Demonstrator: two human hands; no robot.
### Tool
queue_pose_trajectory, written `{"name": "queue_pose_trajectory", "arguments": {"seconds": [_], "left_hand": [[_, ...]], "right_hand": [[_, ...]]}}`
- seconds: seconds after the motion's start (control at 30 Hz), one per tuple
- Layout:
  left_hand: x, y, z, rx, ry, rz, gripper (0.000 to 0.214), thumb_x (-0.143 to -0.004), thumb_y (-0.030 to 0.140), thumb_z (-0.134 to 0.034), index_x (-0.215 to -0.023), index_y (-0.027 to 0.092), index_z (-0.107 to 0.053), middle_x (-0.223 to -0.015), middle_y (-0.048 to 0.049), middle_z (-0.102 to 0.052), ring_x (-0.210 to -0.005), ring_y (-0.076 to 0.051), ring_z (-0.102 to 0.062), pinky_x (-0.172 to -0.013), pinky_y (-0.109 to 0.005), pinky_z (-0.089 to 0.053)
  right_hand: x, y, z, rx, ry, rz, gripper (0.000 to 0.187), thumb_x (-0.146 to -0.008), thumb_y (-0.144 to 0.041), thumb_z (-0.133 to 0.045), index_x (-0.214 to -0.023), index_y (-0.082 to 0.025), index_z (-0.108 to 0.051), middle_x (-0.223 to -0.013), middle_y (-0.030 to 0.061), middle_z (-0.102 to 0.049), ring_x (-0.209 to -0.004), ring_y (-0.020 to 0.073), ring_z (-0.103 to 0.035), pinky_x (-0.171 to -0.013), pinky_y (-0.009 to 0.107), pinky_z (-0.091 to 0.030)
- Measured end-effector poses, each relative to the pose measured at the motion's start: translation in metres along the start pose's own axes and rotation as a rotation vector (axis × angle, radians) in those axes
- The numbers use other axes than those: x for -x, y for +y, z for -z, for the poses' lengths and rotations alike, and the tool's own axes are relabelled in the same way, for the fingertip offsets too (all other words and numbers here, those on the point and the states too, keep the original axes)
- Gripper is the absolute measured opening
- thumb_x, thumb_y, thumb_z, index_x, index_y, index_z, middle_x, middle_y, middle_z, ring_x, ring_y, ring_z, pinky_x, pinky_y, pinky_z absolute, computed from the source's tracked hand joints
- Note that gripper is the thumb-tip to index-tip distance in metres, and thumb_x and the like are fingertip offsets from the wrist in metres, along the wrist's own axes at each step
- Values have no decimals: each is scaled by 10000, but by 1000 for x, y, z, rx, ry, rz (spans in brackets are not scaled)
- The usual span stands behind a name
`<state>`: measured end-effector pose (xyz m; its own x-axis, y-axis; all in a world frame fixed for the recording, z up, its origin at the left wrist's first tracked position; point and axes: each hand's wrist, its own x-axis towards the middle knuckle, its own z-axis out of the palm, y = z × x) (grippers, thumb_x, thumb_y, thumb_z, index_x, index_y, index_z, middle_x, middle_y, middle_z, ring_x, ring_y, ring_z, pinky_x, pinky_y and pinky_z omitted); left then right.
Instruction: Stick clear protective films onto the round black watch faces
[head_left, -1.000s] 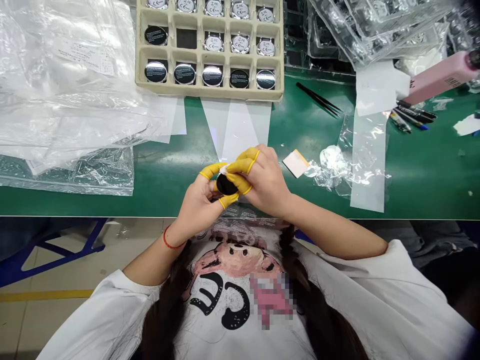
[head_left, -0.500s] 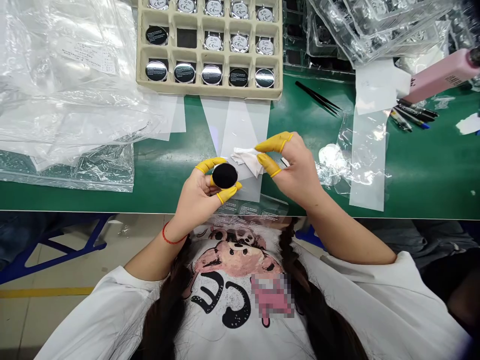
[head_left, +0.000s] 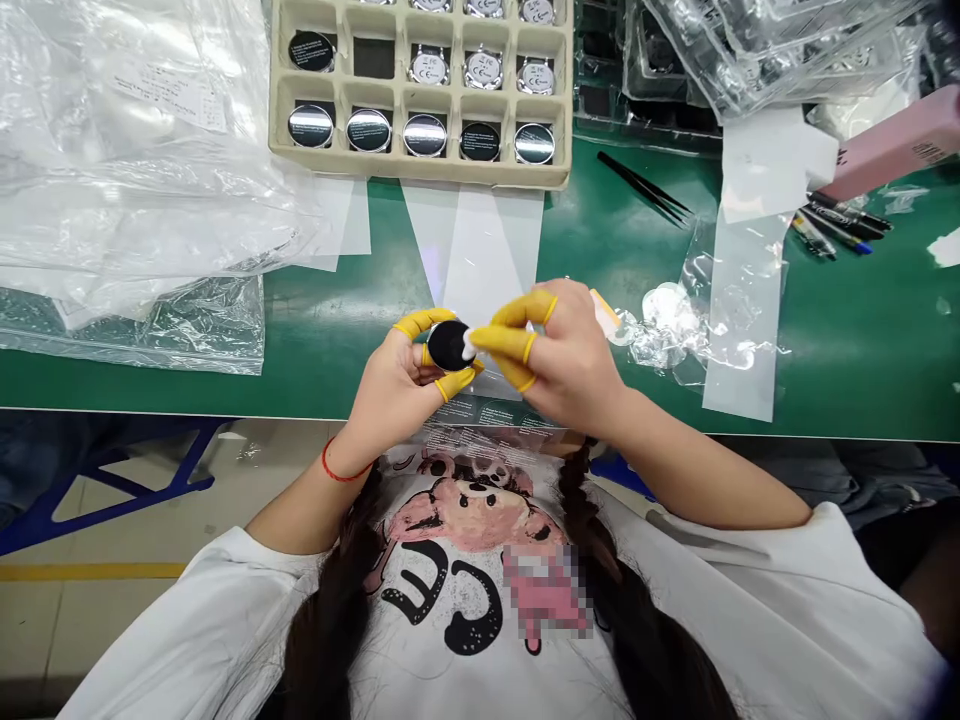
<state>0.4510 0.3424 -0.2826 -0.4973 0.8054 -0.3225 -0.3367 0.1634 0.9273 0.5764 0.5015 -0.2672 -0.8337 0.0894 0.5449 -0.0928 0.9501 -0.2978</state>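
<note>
A worker's hands at a green bench mat (head_left: 330, 345) wipe a small round disc (head_left: 448, 345), in what looks to be a hand-cleaning step on its glossy black face. The left hand (head_left: 394, 395) clenches the disc by its edge between thumb and fingers, holding it up off the mat, face toward the camera and near the mat's front edge. The right hand (head_left: 562, 365) is closed in a pinch on a scrap of white cloth (head_left: 469, 345), which touches the disc's right side (most of the cloth is hidden by the fingers). Yellow finger cots (head_left: 510, 342) sheathe fingers on both hands. Beyond them sits a pulp tray (head_left: 420, 175) of similar discs, with black tweezers (head_left: 643, 188) on the mat to the right. The next move appears to call for drawing the cloth across the rest of the face, with the left hand's grip kept to the edge.
</note>
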Motion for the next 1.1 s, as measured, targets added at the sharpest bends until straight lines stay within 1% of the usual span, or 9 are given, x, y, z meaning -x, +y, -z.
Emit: {"name": "queue_pose_trajectory", "arguments": {"seconds": [0.07, 0.13, 0.3, 0.5, 0.7, 0.8, 0.87, 1.0, 1.1], "left_hand": [[-1, 0, 0, 6, -23, -13, 733, -577, 262, -969, -1182, 187, -561, -689, 73, -701, -605, -97, -682, -615, -182, -563], [-2, 0, 0, 0, -31, -14, 708, -586, 214, -953, -1180, 193, -569, -636, 95, -662, -571, -85, -645, -576, -166, -528], [-2, -2, 1, -7, -45, -6, 688, -603, 172, -927, -1195, 198, -575, -631, 93, -663, -558, -81, -612, -554, -165, -495], [-2, -5, 3, -27, -70, -8, 682, -647, 225, -913, -1232, 207, -564, -724, 55, -724, -624, -112, -678, -602, -195, -524], [-2, -4, 3, -1, -71, 0, 730, -609, 242, -953, -1221, 198, -558, -722, 49, -726, -673, -123, -707, -654, -200, -575], [-2, -4, 3, -6, -59, -5, 724, -613, 238, -950, -1223, 200, -562, -738, 44, -732, -652, -116, -697, -647, -204, -578], [-2, -3, 3, -17, -48, -7, 719, -606, 239, -952, -1214, 200, -570, -737, 46, -727, -644, -116, -691, -640, -207, -578], [-1, -2, 2, -48, -34, -16, 711, -596, 252, -960, -1192, 197, -576, -720, 54, -714, -640, -118, -691, -633, -208, -578], [1, -2, 1, -47, -23, -15, 696, -631, 301, -949, -1199, 204, -558, -756, 41, -737, -684, -143, -735, -681, -240, -612]], "right_hand": [[3, -11, 5, -1, -16, 102, 211, -1009, -204, -549, -1080, -310, -717, -981, 9, -686, -952, 174, -559, -978, 417, -426], [6, -17, 3, 24, -59, 142, 247, -1006, -177, -528, -1085, -321, -712, -1019, 0, -697, -993, 177, -558, -1051, 447, -404], [7, -15, -8, 64, -30, 188, 254, -999, -131, -506, -1024, -265, -720, -971, 11, -695, -990, 176, -541, -1093, 439, -410], [13, -8, -2, -30, -115, 164, 299, -1018, -159, -505, -1136, -337, -716, -1035, -5, -691, -1027, 168, -548, -1141, 476, -367], [19, -4, 1, -12, -71, 161, 263, -1010, -191, -539, -1142, -335, -715, -996, 2, -692, -1017, 177, -551, -1139, 461, -369], [22, -1, 4, -21, -103, 124, 265, -1009, -214, -545, -1154, -360, -713, -1006, 0, -693, -1029, 184, -559, -1135, 479, -369], [24, 0, 6, -16, -131, 97, 264, -1012, -228, -539, -1146, -370, -717, -1011, -2, -697, -1033, 186, -566, -1130, 496, -373], [28, 3, 5, -28, -122, 74, 250, -1004, -222, -543, -1096, -364, -727, -1004, -4, -705, -1029, 191, -574, -1131, 508, -380], [30, 9, 3, -8, -105, 26, 219, -991, -222, -564, -1037, -351, -735, -996, -1, -710, -1007, 200, -588, -1132, 526, -384]]}}
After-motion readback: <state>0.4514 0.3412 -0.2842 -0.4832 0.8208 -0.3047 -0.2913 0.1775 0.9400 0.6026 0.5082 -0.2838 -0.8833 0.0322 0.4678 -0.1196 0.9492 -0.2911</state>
